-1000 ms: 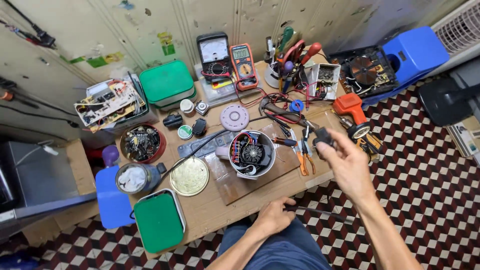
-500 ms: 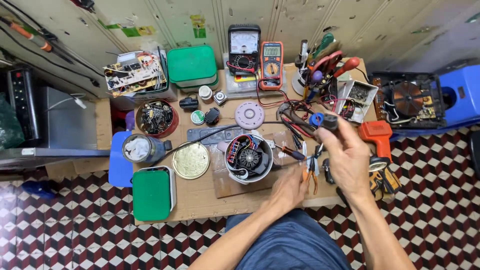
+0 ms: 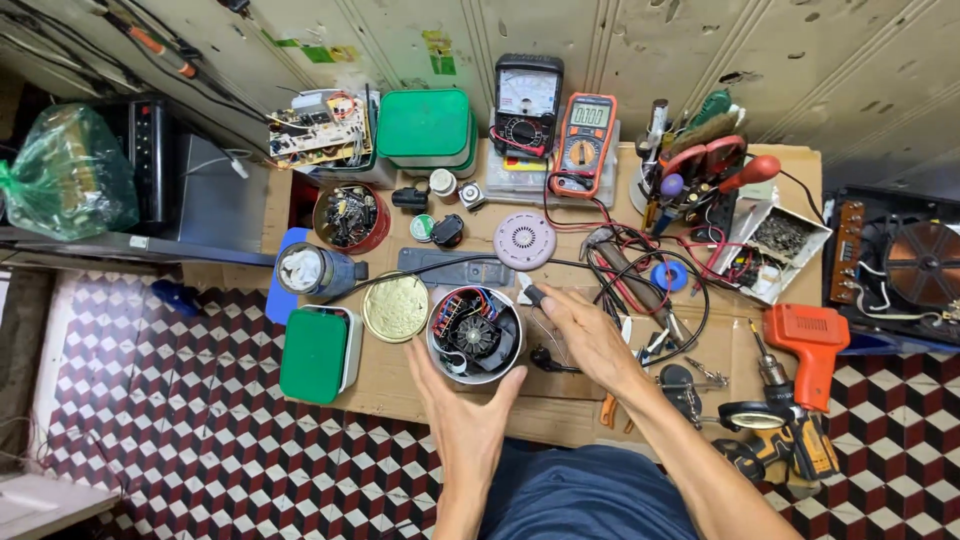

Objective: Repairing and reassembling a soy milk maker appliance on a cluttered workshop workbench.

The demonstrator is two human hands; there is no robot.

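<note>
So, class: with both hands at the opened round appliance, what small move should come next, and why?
Probably bring the right hand onto the round housing, since its fingers sit just beside the rim while the left hand already cups the near side, leaving the exposed fan and wiring facing up.

Between the hands sits a silver round housing with black parts and red and blue wires inside. Left of the left hand lie a brass-coloured disc and a green-lidded box. Right of the right hand stands an orange drill. Below, the floor shows red, white and black cubes.
</note>
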